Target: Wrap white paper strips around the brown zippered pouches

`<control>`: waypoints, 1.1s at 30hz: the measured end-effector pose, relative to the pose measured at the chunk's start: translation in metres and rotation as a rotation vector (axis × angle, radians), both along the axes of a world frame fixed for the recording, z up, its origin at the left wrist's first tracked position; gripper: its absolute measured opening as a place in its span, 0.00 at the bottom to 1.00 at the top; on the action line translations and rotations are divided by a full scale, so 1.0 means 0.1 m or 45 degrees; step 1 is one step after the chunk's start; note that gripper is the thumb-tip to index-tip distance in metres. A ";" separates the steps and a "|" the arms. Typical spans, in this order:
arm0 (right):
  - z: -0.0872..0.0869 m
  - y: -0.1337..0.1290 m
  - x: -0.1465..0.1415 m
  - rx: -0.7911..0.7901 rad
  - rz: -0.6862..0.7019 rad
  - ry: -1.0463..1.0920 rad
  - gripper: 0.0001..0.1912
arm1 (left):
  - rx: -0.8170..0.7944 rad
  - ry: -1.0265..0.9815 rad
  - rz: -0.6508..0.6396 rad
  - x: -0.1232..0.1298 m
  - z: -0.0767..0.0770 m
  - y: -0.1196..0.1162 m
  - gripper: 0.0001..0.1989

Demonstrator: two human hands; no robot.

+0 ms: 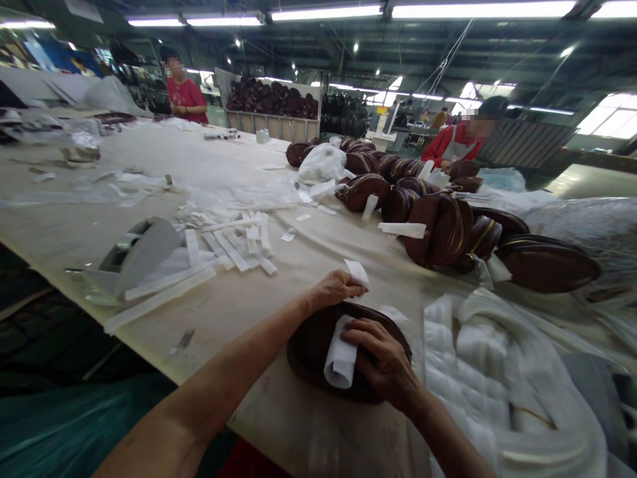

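A dark brown rounded bag point(308, 345) lies on the table in front of me, partly covered by my right hand. My right hand point(383, 355) grips a curled white sheet point(340, 362), paper or thin foam, on top of the bag. Just beyond the bag's far edge is my left hand point(334, 290), its fingers pinched on a small white strip point(357, 271) that sticks up. Another white piece point(393, 313) shows behind the bag; whether it joins the strip I cannot tell.
A tape dispenser point(142, 255) stands at the left beside loose white strips point(233, 245). Many brown zipped bags point(438, 229) are heaped at the right. Clear wrap and white foam point(462, 372) lie near my right arm. Two people in red point(186, 96) work across the table point(239, 159).
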State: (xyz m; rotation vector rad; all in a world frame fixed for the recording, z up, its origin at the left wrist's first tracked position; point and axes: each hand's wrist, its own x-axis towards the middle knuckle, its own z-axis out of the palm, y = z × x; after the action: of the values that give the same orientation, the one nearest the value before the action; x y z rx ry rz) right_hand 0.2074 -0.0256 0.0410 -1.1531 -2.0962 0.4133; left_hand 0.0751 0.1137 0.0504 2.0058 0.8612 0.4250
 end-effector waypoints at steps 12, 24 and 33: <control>0.08 -0.05 0.10 -0.012 0.189 -0.085 0.21 | 0.282 0.084 -0.431 -0.68 0.12 -0.69 0.20; 0.39 -0.10 0.15 -0.026 0.356 -0.698 0.35 | 0.405 0.531 -0.713 -0.77 0.26 -0.70 0.48; 0.11 -0.13 0.13 0.143 0.426 -0.782 0.29 | 1.180 0.688 -0.587 -0.70 0.01 -1.06 0.25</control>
State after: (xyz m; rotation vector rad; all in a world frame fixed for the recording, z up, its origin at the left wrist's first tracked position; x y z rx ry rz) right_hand 0.2208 -0.0384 0.0521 -0.9366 -2.8239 0.0854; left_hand 0.0047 0.0079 0.0512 3.1756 0.4880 -0.0255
